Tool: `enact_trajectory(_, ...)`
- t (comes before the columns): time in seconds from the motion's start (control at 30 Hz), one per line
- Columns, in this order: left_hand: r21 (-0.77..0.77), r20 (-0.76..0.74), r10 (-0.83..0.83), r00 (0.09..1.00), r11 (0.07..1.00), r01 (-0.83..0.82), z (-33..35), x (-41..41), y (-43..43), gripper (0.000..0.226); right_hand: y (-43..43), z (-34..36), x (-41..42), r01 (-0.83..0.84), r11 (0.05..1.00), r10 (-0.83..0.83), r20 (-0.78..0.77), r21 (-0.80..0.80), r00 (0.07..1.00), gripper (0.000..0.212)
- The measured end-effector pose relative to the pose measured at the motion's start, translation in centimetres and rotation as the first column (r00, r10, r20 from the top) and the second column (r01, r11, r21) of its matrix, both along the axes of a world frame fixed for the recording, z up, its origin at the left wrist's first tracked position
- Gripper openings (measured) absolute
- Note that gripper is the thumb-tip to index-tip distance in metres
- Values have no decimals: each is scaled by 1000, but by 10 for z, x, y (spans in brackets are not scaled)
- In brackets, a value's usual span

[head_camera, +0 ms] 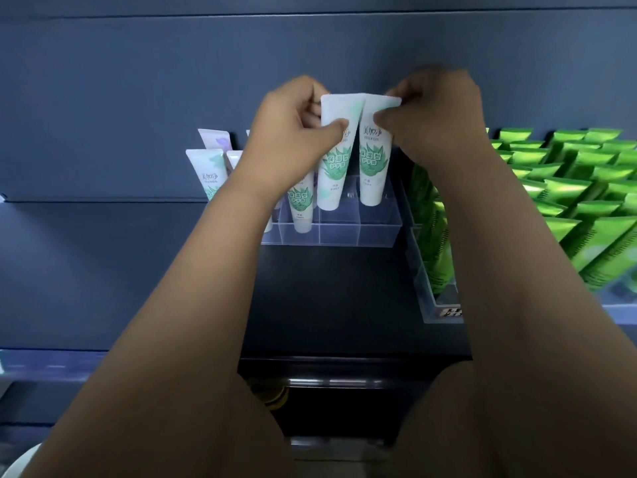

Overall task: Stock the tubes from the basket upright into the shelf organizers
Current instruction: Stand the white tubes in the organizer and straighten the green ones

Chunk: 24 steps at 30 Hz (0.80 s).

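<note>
Two raised hands [291, 132] [436, 119], pinch-grips on tubes [336, 160] [374, 160]

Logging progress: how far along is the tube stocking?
Done: some white tubes stand in the clear organizer. In hand: the left hand pinches the left tube, the right hand the right tube, above its compartments. Left: front compartments look empty; basket not in view.

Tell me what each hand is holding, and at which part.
The left hand pinches the left white tube near its flat crimped top; the right hand pinches the right white tube at the same end. Both caps point down.
</note>
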<state>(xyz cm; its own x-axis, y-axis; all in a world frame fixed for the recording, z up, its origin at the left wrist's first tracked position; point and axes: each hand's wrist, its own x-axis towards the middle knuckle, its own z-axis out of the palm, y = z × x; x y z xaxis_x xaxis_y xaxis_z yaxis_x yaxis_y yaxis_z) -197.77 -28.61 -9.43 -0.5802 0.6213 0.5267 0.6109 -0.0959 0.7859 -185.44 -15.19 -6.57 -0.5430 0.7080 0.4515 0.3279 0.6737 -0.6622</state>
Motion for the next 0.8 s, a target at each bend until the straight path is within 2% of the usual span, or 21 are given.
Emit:
enact_trajectory(0.1,-82,-44,-33,998,996,30,-3,-2,5,28,4,-2,0,-2,993,-9,100,115,995,17)
enact_trajectory(0.23,-165,-114,-49,992,986,30,-5,0,10,20,7,-10,0,-52,978,19,161,200,987,19)
enact_trajectory(0.63,-285,-372,47,927,945,-162,-22,-3,16,19,10,-22,-2,-29,955,-82,359,296,930,21)
enact_trajectory(0.8,-336,-427,39,903,921,-199,-31,-3,18,15,13,-24,-3,15,964,-113,357,265,927,26)
